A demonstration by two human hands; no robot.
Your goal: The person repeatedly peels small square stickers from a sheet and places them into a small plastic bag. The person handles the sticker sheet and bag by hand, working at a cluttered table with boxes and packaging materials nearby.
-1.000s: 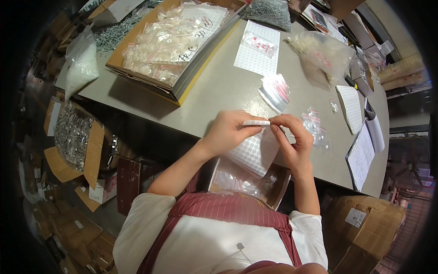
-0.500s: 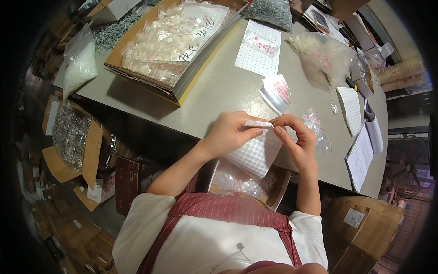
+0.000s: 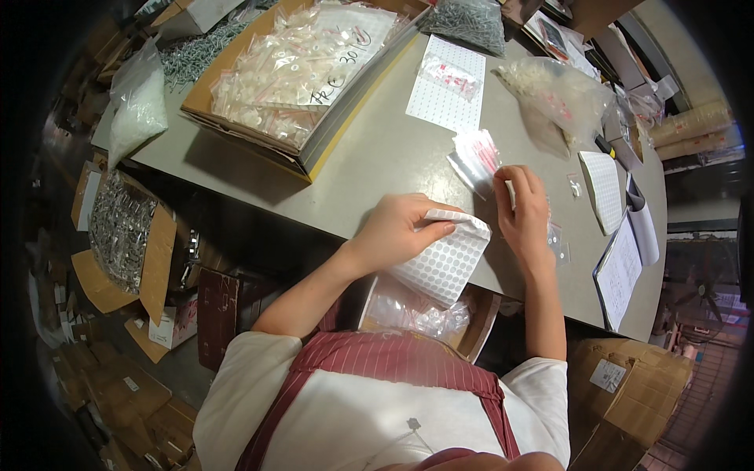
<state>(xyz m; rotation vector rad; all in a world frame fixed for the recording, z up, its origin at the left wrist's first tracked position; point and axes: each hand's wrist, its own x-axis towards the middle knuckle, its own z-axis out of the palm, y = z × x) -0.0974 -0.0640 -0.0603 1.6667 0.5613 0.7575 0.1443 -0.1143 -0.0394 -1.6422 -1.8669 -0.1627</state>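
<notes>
Maroon cloth comes first: the apron (image 3: pixel 393 361), and just past it a drawer (image 3: pixel 477 326) with clear bags (image 3: pixel 416 310) in it. The dotted sheet (image 3: pixel 446 263), folded over at its top, hangs above the drawer by the edge of the desk (image 3: pixel 369 153) and hides part of what lies inside. The left hand (image 3: pixel 399 228) has it pinched between thumb and fingers. The right hand (image 3: pixel 522 212) is apart from the sheet, its fingers bent in near the thumb, just beside the pouches (image 3: pixel 475 161); whether they grip anything, I can't tell. That hand also covers much of the small bags (image 3: pixel 556 243). Right of it lies a notepad (image 3: pixel 620 263). Farther off, the box (image 3: pixel 369 90) and the screw bag (image 3: pixel 465 25) are cut off at the top.
</notes>
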